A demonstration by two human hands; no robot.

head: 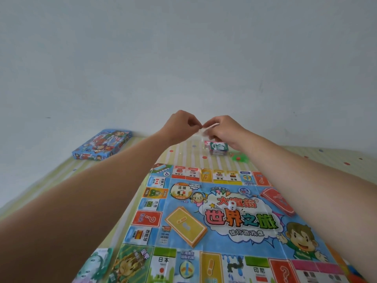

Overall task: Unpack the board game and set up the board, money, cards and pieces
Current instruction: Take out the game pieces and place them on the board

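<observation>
Progress check, head view.

- Board (240, 221): unfolded, flat on the striped sheet (204, 158). Judged done.
- Cards: yellow deck (185, 226) stacked on the board at 9 o'clock of centre. Red deck (278, 201) on the board at 2 o'clock. Both squared up; judged done.
- Die (232, 205): on the board just above the title print.
- Box (102, 145): closed, off the board at 10 o'clock against the wall, well apart from the rest.
- Money: a green printed note (98, 262) lies off the board's 7 o'clock corner. Cannot tell if it is one note or a pile.
- Beyond the board's 12 o'clock edge: a small wrapped pack (217, 148), green and white print, on the sheet. Contents unreadable. Just beside it at 1 o'clock, a green heap with a red spot (237, 157), possibly pieces.

Hands: left hand (179, 125) and right hand (224, 129) are raised above that pack, fingertips meeting. Each pinches a clear wrapper (201, 132) that is stretched between them. Reads as tearing or pulling it open.

Estimate: well past halfway. Left to do: empty the wrapper, lay out the remaining pack, place the pieces on the board.
</observation>
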